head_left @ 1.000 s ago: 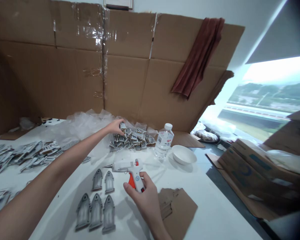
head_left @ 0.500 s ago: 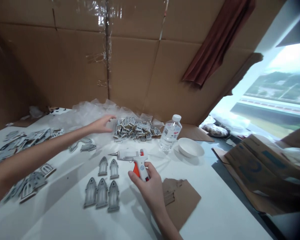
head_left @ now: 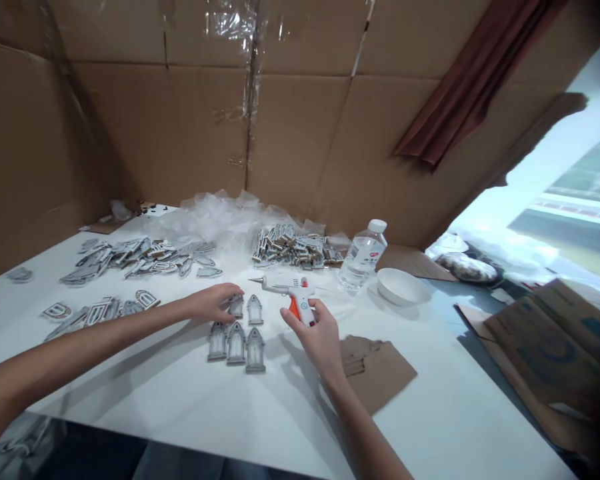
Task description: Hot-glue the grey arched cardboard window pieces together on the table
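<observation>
My right hand (head_left: 320, 337) is wrapped round the handle of a white glue gun (head_left: 300, 297) with an orange trigger, its nozzle pointing left. My left hand (head_left: 215, 303) reaches over the table, fingers and thumb curled about a small grey arched window piece (head_left: 237, 306); its near side is partly hidden by the fingers. Beside it lies another arched window piece (head_left: 255, 310). In front of these two is a row of three more, including a middle piece (head_left: 236, 344), all lying flat with their points away from me.
Behind lies a heap of small arched pieces (head_left: 295, 247), with clear plastic bags (head_left: 225, 220) beside it. More grey pieces (head_left: 130, 257) spread at left. A water bottle (head_left: 363, 257), white bowl (head_left: 403, 288) and cardboard scrap (head_left: 380, 373) are at right. Cardboard walls (head_left: 190, 133) rise behind.
My left hand has come back from near the rear heap to the upper left arched piece, its fingers closing round it. My right hand still holds the glue gun. The view has turned left.
</observation>
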Demonstrator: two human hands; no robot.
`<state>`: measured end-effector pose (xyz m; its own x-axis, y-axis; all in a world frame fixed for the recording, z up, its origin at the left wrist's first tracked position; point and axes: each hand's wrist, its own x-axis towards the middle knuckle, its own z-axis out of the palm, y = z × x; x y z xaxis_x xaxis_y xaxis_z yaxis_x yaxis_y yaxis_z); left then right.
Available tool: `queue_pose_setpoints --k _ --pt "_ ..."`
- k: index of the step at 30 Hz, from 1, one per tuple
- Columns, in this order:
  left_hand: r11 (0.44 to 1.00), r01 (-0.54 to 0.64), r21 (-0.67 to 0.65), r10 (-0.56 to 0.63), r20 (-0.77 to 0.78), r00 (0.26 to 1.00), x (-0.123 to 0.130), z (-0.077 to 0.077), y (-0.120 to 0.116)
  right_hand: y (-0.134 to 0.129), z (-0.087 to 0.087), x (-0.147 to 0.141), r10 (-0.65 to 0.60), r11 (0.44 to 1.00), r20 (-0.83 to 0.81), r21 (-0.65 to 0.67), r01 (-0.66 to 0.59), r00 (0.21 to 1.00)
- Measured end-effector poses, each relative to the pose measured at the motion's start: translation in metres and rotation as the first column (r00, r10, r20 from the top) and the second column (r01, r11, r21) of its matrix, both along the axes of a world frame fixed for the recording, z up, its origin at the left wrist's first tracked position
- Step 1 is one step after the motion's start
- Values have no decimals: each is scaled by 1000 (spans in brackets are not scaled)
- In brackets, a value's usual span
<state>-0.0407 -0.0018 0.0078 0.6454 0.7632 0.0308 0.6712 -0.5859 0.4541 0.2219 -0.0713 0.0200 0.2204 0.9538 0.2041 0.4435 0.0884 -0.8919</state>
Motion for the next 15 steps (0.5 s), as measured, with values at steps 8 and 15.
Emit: queue_pose_setpoints --k 8,15 --pt "998 -60 21 58 64 996 -16 18 -31 -3 3 -1 44 999 2 19 -44 999" --pt "993 -67 -99 65 -21 998 -14 8 -72 -2 0 -1 48 999 7 18 -48 999"
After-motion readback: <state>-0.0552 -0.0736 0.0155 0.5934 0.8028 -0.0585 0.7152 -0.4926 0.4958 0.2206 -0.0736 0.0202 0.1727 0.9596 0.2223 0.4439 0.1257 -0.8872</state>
